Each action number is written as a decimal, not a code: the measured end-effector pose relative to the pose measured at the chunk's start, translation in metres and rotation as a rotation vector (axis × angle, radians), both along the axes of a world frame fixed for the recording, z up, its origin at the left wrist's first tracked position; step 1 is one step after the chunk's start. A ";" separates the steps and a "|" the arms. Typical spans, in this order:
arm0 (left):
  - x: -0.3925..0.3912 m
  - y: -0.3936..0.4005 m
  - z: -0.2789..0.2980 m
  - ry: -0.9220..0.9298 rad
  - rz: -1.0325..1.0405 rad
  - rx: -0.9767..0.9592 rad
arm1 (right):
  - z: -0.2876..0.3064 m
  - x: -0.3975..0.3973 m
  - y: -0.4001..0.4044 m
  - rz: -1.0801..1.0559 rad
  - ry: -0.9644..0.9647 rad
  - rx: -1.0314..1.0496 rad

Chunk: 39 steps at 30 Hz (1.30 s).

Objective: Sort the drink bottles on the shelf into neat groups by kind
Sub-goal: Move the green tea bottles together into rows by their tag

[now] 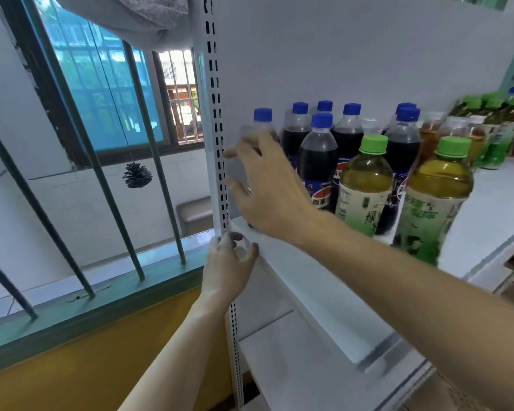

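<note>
Right hand on the leftmost cola bottle at the shelf's left end

The cola bottle (pixel 262 121), blue-capped, stands at centre frame beside the perforated upright (pixel 217 120); the right hand (pixel 267 185) curls its fingers around it. Just right stand more cola bottles (pixel 319 161) and green tea bottles (pixel 365 185) on the white shelf (pixel 484 203). Below, the left hand (pixel 227 266) grips the shelf's front corner.

Cola bottles (pixel 319 161) grouped at the left end of the shelf (pixel 487 203), two tea bottles (pixel 365 185) in front of them, more bottles (pixel 493 129) behind at the right, right hand (pixel 267 185) around the leftmost cola bottle (pixel 262 120) — left hand (pixel 229 262) below, on the shelf's front corner, window (pixel 101 93) left of the shelf.
</note>
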<state>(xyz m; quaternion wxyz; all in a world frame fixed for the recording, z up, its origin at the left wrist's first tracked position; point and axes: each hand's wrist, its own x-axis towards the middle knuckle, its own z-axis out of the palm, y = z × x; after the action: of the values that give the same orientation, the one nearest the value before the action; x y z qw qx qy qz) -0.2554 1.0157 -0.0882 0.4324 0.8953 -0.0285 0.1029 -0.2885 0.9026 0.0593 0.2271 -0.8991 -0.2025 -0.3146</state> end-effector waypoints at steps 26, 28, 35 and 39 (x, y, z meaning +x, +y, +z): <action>-0.171 -0.103 -0.013 0.122 -0.091 -0.018 | -0.195 -0.135 -0.258 0.114 -0.031 0.397; -0.172 -0.102 -0.010 0.137 -0.093 -0.002 | -0.192 -0.132 -0.259 0.119 -0.037 0.414; -0.164 -0.107 -0.001 0.196 -0.044 0.202 | -0.175 -0.127 -0.263 0.133 0.027 0.545; -0.164 -0.117 0.002 0.234 0.017 0.261 | -0.146 -0.108 -0.268 0.083 0.075 0.631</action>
<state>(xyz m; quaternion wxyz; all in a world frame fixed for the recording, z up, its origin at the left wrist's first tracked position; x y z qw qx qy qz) -0.4192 0.8983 -0.0865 0.3119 0.9500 0.0165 -0.0031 -0.3965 0.6349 -0.0863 0.5149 -0.7862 -0.1230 -0.3189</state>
